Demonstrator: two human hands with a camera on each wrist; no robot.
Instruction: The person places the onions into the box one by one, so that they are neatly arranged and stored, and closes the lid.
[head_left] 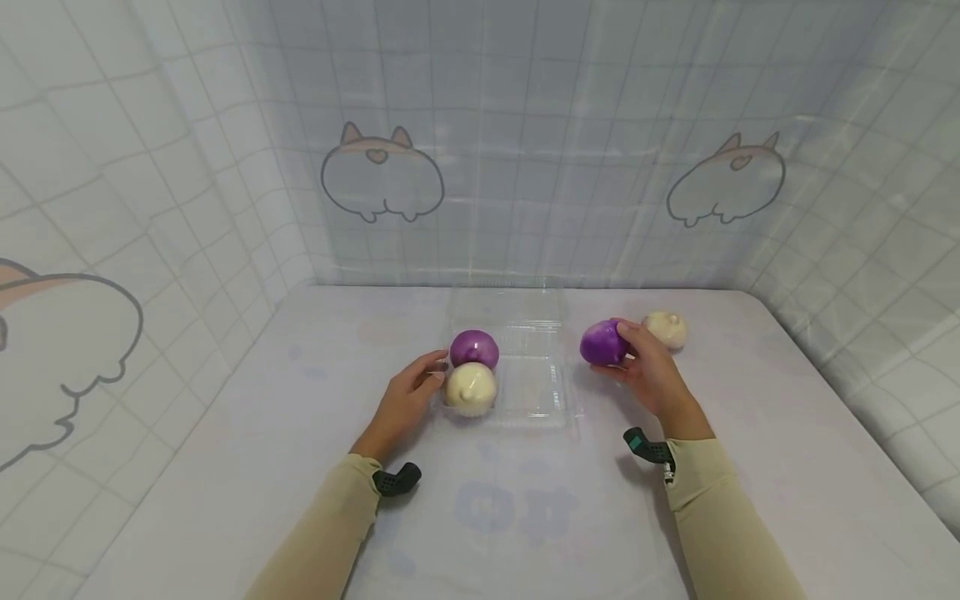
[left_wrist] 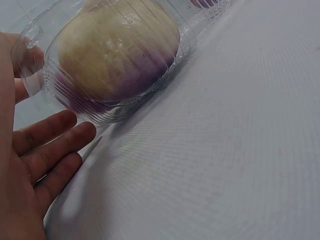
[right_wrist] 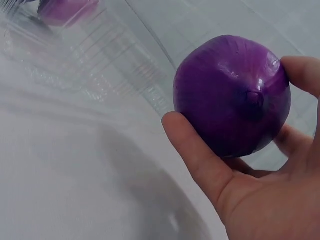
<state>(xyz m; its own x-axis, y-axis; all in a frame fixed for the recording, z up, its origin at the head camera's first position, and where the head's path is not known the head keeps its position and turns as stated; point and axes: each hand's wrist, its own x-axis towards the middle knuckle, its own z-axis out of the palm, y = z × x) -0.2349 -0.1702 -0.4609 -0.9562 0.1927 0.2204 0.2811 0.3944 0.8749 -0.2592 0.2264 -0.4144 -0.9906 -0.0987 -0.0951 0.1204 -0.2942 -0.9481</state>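
My right hand [head_left: 648, 367] holds a glossy purple onion [right_wrist: 232, 95] between thumb and fingers, raised over the table to the right of a clear plastic container [head_left: 528, 387]. My left hand [head_left: 408, 400] rests at the container's left edge, fingers relaxed and right at the plastic. In the left wrist view, some fingertips [left_wrist: 75, 135] lie beside its ribbed wall and others show through the plastic. Inside the container's left side sit a purple onion [head_left: 474, 348] at the back and a cream onion [head_left: 471, 389] in front; the left wrist view shows purple low on the cream one.
Another cream onion [head_left: 666, 330] lies on the table just beyond my right hand. The container's clear lid [head_left: 506, 307] is folded back toward the rear wall. A pale patterned cloth covers the table [head_left: 487, 517], with tile-patterned walls [head_left: 540, 167] at the back and sides.
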